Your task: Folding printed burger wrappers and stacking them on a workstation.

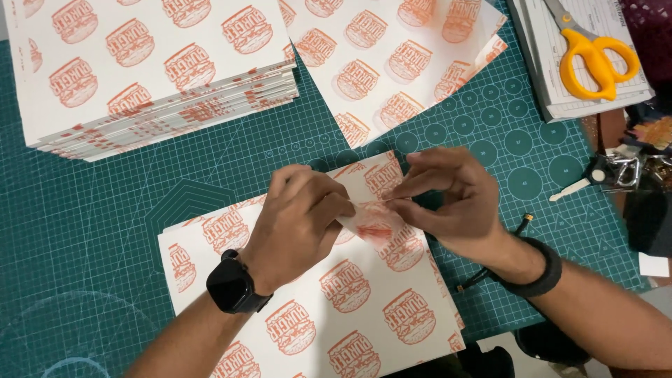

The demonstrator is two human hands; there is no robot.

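Green cutting mat: both hands' fingers pinch printed sheet corner; paper stack, scissors nearby.

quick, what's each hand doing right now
left hand: closed, pinching the folded corner of the printed paper sheet
right hand: closed, pinching the same corner from the other side

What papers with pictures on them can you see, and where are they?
Folded sheet: middle, pinched by left hand and right hand; white, orange round logos.
Flat sheet: under the hands, same print.
Stack: top left, thick pile, same print.
Loose sheets: top middle, same print.
Forms pad: top right, white with lines, under yellow scissors.
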